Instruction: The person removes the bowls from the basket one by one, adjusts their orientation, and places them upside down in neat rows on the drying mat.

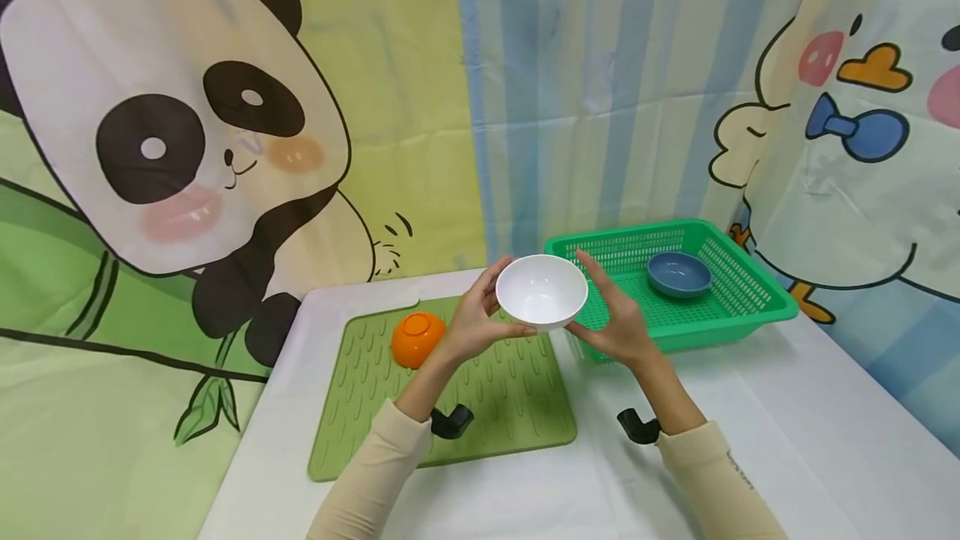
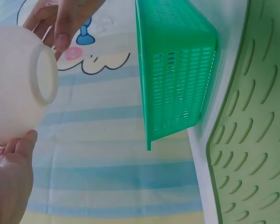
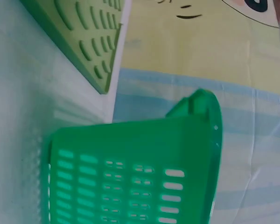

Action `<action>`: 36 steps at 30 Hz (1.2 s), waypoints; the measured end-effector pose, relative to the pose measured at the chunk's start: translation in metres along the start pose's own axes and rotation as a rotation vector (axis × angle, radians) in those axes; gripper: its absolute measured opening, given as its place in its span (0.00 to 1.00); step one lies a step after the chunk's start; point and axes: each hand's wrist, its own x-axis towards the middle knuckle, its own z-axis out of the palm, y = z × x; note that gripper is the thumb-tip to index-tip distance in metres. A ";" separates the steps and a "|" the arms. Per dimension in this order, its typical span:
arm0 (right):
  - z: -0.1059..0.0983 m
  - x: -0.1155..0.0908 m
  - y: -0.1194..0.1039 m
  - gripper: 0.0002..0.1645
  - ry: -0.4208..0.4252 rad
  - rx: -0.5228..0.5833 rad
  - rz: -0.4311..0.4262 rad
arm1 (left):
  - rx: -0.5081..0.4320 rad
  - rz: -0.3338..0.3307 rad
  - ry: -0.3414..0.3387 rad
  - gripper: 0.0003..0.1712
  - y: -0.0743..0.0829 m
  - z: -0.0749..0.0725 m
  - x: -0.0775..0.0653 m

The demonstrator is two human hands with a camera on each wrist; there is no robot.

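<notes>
Over the drying mat's right edge, a white bowl (image 1: 542, 292) is held up and tilted, its inside facing the head camera. My left hand (image 1: 472, 319) grips its left side, thumb along the lower front and fingers round behind. On the right side, my right hand (image 1: 618, 323) has its fingers spread straight, index pointing up beside the rim and thumb tip at the bowl's lower edge. The left wrist view shows the bowl's outside and foot ring, with the right fingertips close against it. Only a sliver of the bowl enters the right wrist view.
An orange bowl (image 1: 417, 340) lies upside down on the green ribbed drying mat (image 1: 480, 407). Behind and to the right, a green slotted basket (image 1: 750, 319) holds a blue bowl (image 1: 678, 275). A white table (image 1: 750, 432) carries these, with printed cartoon curtains (image 1: 405, 107) behind.
</notes>
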 end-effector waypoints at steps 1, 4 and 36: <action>0.002 -0.001 0.000 0.50 -0.002 -0.004 -0.006 | -0.007 -0.002 -0.007 0.56 -0.002 -0.001 0.000; 0.006 -0.003 -0.002 0.47 0.019 0.007 -0.033 | -0.020 -0.005 -0.021 0.57 -0.010 -0.002 0.000; 0.008 0.008 -0.009 0.41 0.152 0.003 -0.114 | -0.048 0.070 -0.041 0.63 -0.032 -0.009 -0.007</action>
